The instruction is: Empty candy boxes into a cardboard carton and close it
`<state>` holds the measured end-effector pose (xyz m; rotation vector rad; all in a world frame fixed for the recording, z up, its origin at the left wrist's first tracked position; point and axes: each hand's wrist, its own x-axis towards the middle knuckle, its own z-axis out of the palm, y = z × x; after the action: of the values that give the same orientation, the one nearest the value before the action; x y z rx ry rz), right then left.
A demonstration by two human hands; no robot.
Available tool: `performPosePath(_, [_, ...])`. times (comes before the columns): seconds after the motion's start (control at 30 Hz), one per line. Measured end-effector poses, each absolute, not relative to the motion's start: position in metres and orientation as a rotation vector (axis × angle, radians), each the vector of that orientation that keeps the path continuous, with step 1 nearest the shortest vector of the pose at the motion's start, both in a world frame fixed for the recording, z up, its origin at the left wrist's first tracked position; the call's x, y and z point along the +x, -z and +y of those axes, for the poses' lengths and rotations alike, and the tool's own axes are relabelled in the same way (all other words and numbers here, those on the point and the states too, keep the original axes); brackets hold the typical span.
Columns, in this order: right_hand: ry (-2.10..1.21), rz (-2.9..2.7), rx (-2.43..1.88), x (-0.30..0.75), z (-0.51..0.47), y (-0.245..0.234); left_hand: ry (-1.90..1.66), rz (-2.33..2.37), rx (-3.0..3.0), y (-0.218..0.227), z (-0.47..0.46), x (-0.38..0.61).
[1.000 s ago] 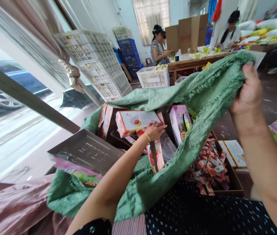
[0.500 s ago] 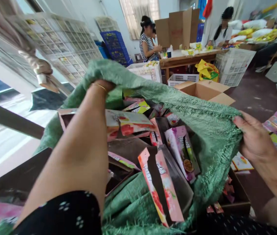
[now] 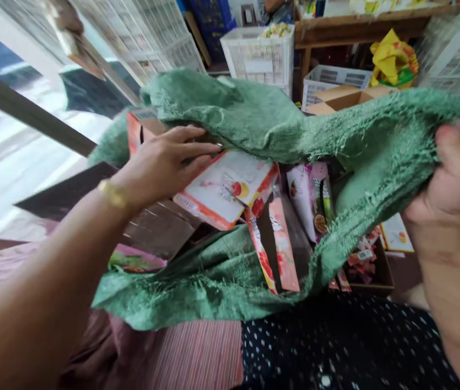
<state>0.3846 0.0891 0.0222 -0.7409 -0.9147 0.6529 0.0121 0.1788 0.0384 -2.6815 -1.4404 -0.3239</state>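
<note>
light: bright daylight from the window (image 3: 6, 146) left of the left hand (image 3: 160, 165), washed out there | shadows: soft, dark inside the sack (image 3: 262, 119) between the hands | blur: motion smear on crates (image 3: 156, 32) beyond the left hand | edges: wide-angle stretch, right hand (image 3: 453, 179) and forearms soft

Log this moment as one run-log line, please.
left hand: open, reaching into green woven sack onto flattened cartons | right hand: gripping sack rim, holding it open
</note>
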Motion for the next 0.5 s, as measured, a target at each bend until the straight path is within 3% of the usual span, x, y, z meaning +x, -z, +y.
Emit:
performPosePath(0.1, [-0.680,-0.944,-0.712,0.393,0.088,-0.026,0.651,-1.365,-2.632,0.009,0.071,0.038])
performPosePath(0.17, [-0.695,-0.866,-0.730,0.394,0.088,-0.030,0.617,-1.060,-2.821,0.057,0.021,0.053])
performPosePath(0.23, [-0.704,-0.776,-0.733,0.392,0.089,-0.034,0.344,-1.129,-2.959,0.105,0.002,0.064])
performPosePath(0.33, [-0.736,-0.744,-0.652,0.389,0.091,-0.045,0.107,-1.477,-2.950,0.150,0.029,0.074])
performPosePath(0.5, [-0.644,-0.888,-0.577,0.377,0.097,-0.068,0.173,-1.627,-2.917,0.153,0.129,0.086])
